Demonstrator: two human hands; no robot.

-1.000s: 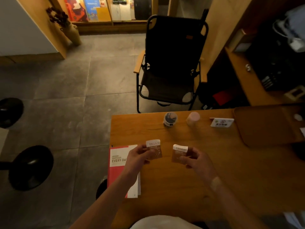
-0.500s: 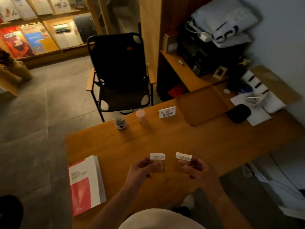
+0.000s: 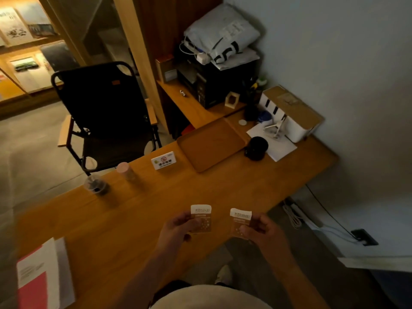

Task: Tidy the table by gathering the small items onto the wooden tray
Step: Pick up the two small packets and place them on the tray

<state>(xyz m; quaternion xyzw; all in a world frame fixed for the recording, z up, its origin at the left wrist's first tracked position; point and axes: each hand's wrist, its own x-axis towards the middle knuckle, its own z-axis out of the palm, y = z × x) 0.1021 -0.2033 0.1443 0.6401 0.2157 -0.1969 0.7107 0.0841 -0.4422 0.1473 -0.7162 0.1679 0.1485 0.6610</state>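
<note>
My left hand (image 3: 176,228) grips a small clear packet with a white label (image 3: 201,218), held upright above the near edge of the wooden table (image 3: 124,210). My right hand (image 3: 263,233) grips a second packet of the same kind (image 3: 240,221) just beside it. The wooden tray (image 3: 211,144) lies bare at the far side of the table, well beyond both hands. A small white sign (image 3: 163,160), a pink cylinder (image 3: 124,170) and a clear lidded cup with something dark in it (image 3: 95,185) stand along the far edge, left of the tray.
A black round object (image 3: 256,148) sits right of the tray on white paper (image 3: 274,141), by a white box (image 3: 292,114). A red and white booklet (image 3: 40,277) lies at the near left. A black folding chair (image 3: 100,117) stands behind the table. Cables run along the floor at right.
My view has swung to the right, bringing the tray and the table's right end into sight. Both hands keep the two packets side by side in front of me.
</note>
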